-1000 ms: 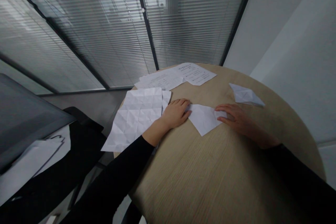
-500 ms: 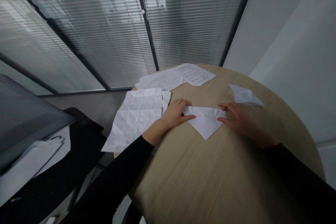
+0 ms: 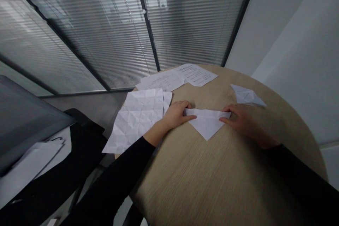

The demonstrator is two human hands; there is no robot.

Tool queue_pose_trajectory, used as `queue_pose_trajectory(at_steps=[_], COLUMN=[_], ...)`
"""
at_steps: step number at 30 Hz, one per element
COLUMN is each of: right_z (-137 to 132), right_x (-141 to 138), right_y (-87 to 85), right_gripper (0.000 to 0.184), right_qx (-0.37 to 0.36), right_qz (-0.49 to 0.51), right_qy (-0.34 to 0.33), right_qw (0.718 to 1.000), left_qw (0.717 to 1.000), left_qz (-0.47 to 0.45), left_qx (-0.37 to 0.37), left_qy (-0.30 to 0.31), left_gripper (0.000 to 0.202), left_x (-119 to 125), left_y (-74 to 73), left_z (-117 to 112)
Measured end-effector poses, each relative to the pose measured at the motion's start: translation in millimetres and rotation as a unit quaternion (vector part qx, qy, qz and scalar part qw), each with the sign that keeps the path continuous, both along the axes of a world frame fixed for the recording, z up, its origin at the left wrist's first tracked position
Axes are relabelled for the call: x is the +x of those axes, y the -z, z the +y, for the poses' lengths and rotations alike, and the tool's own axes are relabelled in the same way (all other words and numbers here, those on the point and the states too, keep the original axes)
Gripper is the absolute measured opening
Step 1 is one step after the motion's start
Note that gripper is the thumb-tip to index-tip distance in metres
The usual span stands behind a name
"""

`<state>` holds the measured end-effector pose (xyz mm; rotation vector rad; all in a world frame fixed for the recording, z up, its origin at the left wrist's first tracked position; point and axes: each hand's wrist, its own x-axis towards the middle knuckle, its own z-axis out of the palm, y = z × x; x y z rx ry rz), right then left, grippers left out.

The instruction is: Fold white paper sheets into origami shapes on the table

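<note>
Head view, one moment.

Folded paper (image 3: 206, 124): white, lying flat near the middle of the round wooden worktop (image 3: 212, 180). It reads as a triangle, with the long folded edge on the far side and the point towards the person.

Left hand (image 3: 176, 114): on the left corner of the folded paper. Fingers curl over the top edge and the thumb lies along the near edge. Grip narrow, closed on that corner. Black sleeve (image 3: 116, 180) reaches to the wrist.

Right hand (image 3: 239, 120): on the right corner of the same paper. The corner sits between forefinger and thumb. Grip narrow, pinching the paper against the worktop.

Surroundings:
- Creased sheet (image 3: 140, 116), opened out with a grid of old fold lines, just beside the left hand. Its near end overhangs the worktop edge.
- Printed sheets (image 3: 182, 76), overlapping, at the far edge of the worktop. The text is too small to read.
- Small folded piece (image 3: 247, 96) of white paper, beyond the right hand and apart from it.
- Blinds (image 3: 106, 24) behind glass, beyond the worktop.
</note>
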<state>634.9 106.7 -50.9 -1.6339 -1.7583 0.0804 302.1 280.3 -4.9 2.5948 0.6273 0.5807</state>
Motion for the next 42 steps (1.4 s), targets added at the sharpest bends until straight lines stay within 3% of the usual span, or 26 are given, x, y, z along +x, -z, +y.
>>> queue_pose_trajectory(at_steps=[9, 14, 18, 23, 26, 32, 38, 42], right_z=[-2.5, -6.8, -9.6, -5.9, -4.4, -8.8, -10.0, -11.9], right_x=[-8.6, -12.2, -15.3, -17.7, -25.1, -47.8, -37.5, -24.5], right_y=[-18.3, -21.9, -29.0, -28.3, -22.9, -17.4, -19.1, -20.3], right_gripper=[0.008, 0.022, 0.018, 0.011, 0.010, 0.027, 0.023, 0.020], right_qx=[0.011, 0.025, 0.016, 0.022, 0.027, -0.012, -0.038, -0.036], right_qz=[-0.030, -0.068, -0.097, -0.112, -0.120, -0.093, -0.071, -0.067], right_qy=[-0.090, -0.124, -0.151, -0.121, -0.111, -0.134, -0.126, -0.114], right_qw=[0.995, 0.990, 0.984, 0.986, 0.986, 0.987, 0.989, 0.991], left_qw=[0.989, 0.983, 0.981, 0.984, 0.983, 0.980, 0.989, 0.991], left_qz=[-0.013, -0.004, 0.001, -0.002, 0.005, 0.032, 0.064, 0.088], left_qx=[0.068, 0.073, 0.072, 0.070, 0.067, 0.047, 0.046, 0.060], left_qy=[0.134, 0.167, 0.179, 0.164, 0.168, 0.193, 0.122, 0.077], left_gripper=[0.012, 0.015, 0.017, 0.030, 0.026, 0.028, 0.024, 0.033], left_x=[-2.7, -4.5, -4.7, -2.4, -1.1, -0.7, -2.2, -4.9], left_y=[-9.3, -11.8, -14.2, -11.7, -10.1, -14.0, -15.0, -16.8], left_z=[-1.5, -5.6, -8.4, -6.6, -6.3, -11.6, -11.9, -11.2])
